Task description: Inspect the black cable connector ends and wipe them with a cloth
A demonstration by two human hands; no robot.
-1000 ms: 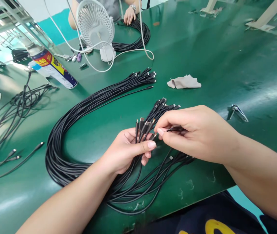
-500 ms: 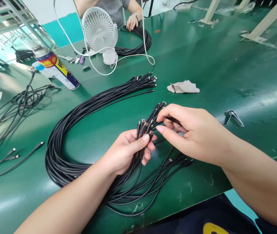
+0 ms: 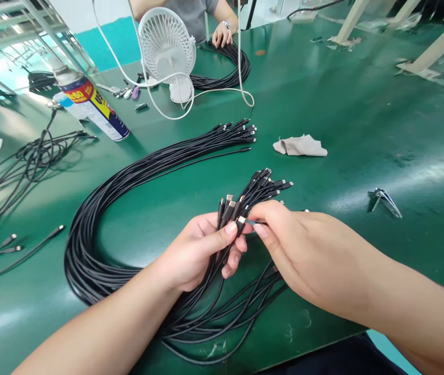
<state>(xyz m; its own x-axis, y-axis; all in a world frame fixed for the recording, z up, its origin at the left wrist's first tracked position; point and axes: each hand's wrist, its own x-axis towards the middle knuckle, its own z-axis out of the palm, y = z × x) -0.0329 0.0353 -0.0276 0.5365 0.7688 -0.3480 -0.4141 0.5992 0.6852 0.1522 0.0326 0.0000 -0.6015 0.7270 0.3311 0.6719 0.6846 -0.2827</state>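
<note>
"Where are the cable connectors (image 3: 229,211)?"
"On the near side of the white fan (image 3: 167,47), clamped between the thumb and fingers of the left hand (image 3: 206,250)."
"And the right hand (image 3: 304,250)?"
"Thumb and forefinger pinch a thin dark piece (image 3: 250,222) beside one connector; I can't tell whether the two touch."
"What else is around the fan?"
"A spray can (image 3: 99,107) left of it, a pale cloth (image 3: 300,146) nearer and to its right, a co-worker's hand (image 3: 222,35) on a cable coil (image 3: 227,75) just beyond."
</note>
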